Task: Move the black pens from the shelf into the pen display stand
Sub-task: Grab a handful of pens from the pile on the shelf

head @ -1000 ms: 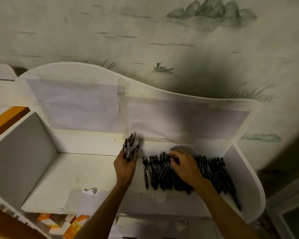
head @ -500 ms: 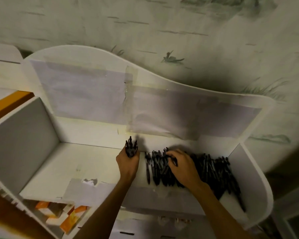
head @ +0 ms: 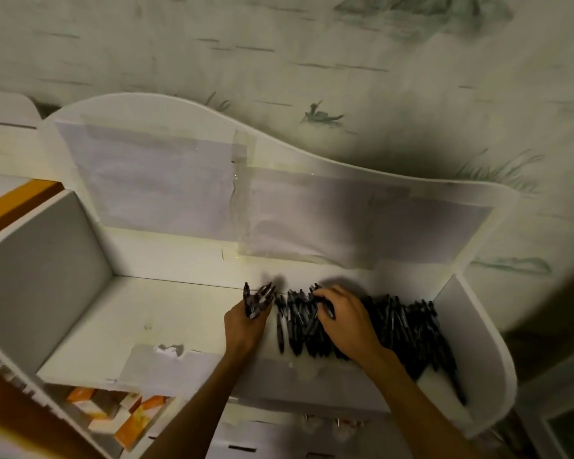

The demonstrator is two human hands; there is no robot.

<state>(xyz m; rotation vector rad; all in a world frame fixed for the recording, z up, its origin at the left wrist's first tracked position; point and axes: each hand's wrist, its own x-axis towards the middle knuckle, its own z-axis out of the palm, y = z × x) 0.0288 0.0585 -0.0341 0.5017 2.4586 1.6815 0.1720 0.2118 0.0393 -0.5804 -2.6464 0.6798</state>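
left hand: grips bunch of pens, tips fanned toward 12 o'clock | right hand: fingers curled into pile of black pens at 3 o'clock end of shelf, picking more | stand: not seen | risk: overfull bunch may slip; raking could roll pens off front edge

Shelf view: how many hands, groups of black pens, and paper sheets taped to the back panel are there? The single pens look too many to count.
Hands: 2, left hand and right hand
Groups of black pens: 2, a bundle held in the left hand and a pile on the shelf
Paper sheets on the back panel: 2, left sheet and right sheet
Total: 6
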